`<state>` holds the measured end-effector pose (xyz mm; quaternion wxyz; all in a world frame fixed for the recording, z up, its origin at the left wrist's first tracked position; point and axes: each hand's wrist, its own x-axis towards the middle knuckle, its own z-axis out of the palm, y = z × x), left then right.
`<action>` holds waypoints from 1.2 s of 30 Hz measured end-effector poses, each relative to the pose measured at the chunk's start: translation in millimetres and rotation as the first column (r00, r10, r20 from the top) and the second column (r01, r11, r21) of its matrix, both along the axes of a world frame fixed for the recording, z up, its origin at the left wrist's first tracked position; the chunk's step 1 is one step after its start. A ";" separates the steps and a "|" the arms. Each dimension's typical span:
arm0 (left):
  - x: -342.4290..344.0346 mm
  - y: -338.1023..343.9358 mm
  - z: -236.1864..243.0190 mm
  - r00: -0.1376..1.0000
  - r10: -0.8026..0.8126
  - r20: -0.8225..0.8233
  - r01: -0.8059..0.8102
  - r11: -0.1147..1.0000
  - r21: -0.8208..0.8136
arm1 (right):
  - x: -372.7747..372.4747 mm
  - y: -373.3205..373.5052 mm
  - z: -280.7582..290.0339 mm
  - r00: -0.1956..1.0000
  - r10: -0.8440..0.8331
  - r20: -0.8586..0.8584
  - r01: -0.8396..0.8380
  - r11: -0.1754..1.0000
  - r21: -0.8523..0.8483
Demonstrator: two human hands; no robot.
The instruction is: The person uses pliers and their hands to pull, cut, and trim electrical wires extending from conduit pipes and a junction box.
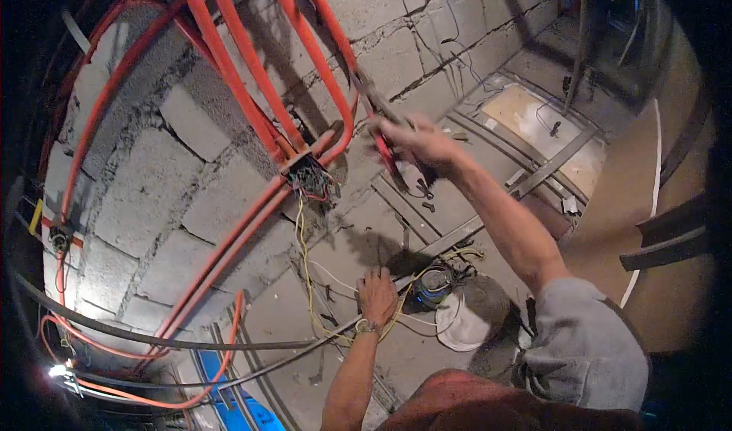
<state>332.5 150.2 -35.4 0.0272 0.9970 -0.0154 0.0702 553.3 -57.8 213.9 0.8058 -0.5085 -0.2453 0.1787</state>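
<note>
My right hand (419, 145) is raised in front of the block wall. It is closed around a long tool (374, 99) with a grey shaft and red handle parts; motion smears it, so its exact kind is unclear. Lower down, my left hand (377, 298) is near the floor, back up and fingers bent downward, beside a thin metal bar (339, 333) and a yellow cable (396, 313). What lies under its fingers is hidden. Just right of it stands a round dark object with blue parts (433, 285). Left of the hands, an open junction box (309, 176) is full of wires.
Orange-red conduits (252, 88) run down the wall into the box. Metal profiles (480, 225) lie across the floor by a pale board (549, 126). A large brown board (618, 225) stands at right. A bright lamp (61, 370) shines at lower left, near bending pipes and a blue item (244, 408).
</note>
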 end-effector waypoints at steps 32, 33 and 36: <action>16.2 15.5 -1.5 0.999 0.038 -0.013 -0.039 0.986 -0.164 | 159.2 -29.3 259.2 0.834 0.377 0.404 -0.454 0.884 0.114; 16.3 15.8 -2.0 0.999 0.039 -0.014 -0.041 0.986 -0.164 | 153.9 -28.8 260.7 0.836 0.375 0.402 -0.445 0.891 0.095; 16.5 15.4 -2.0 0.999 0.034 0.019 -0.031 0.985 -0.171 | 137.1 -23.6 260.2 0.872 0.323 0.367 -0.365 0.930 0.049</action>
